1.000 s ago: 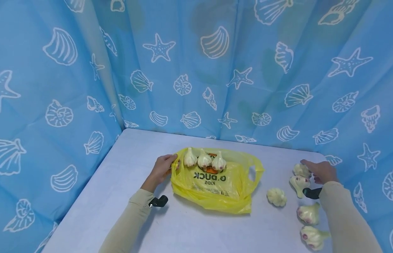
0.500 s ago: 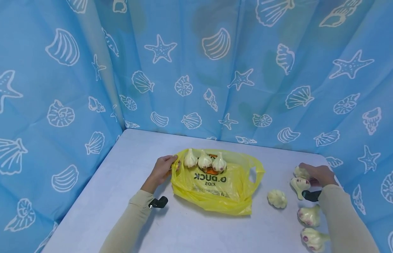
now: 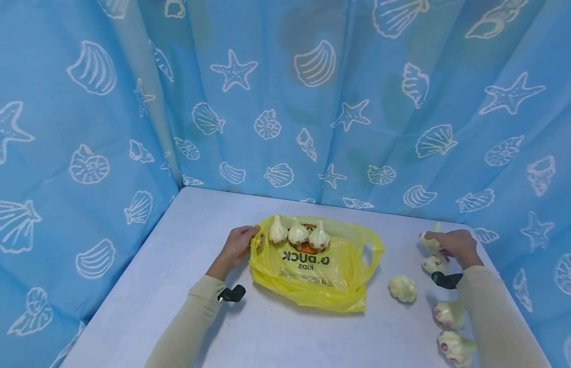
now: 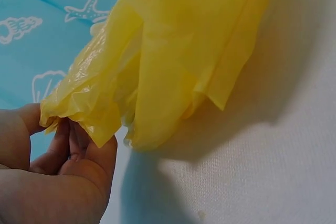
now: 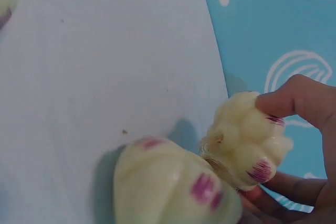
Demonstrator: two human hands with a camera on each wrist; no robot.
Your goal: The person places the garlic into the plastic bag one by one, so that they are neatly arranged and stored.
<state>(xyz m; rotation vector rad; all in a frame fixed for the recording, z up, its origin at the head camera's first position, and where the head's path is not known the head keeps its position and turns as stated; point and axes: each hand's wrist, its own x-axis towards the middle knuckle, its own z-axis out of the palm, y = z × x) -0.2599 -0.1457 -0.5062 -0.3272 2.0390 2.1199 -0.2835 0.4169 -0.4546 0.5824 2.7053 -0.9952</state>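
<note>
A yellow plastic bag (image 3: 313, 276) with "G.DUCK KIDS" print lies at the middle of the table. Its left edge is pinched by my left hand (image 3: 236, 246); the left wrist view shows the crumpled film (image 4: 86, 106) between thumb and fingers. Three garlic bulbs (image 3: 298, 232) stand in a row at the bag's far side. At the far right, my right hand (image 3: 456, 244) grips a garlic bulb (image 5: 249, 135) with purple patches, its stem pointing up and away in the head view. Right beside it lies another bulb (image 5: 168, 187).
More garlic bulbs lie on the right: a knobbly one (image 3: 402, 289) near the bag, and two (image 3: 448, 313) under the right forearm's left side. A blue shell-patterned curtain (image 3: 267, 92) closes off the white table (image 3: 142, 312) at the back and sides.
My right hand has taken hold of the far garlic bulb and turned it so its stem shows, lifting slightly and shifting left. The left hand and the bag have stayed put.
</note>
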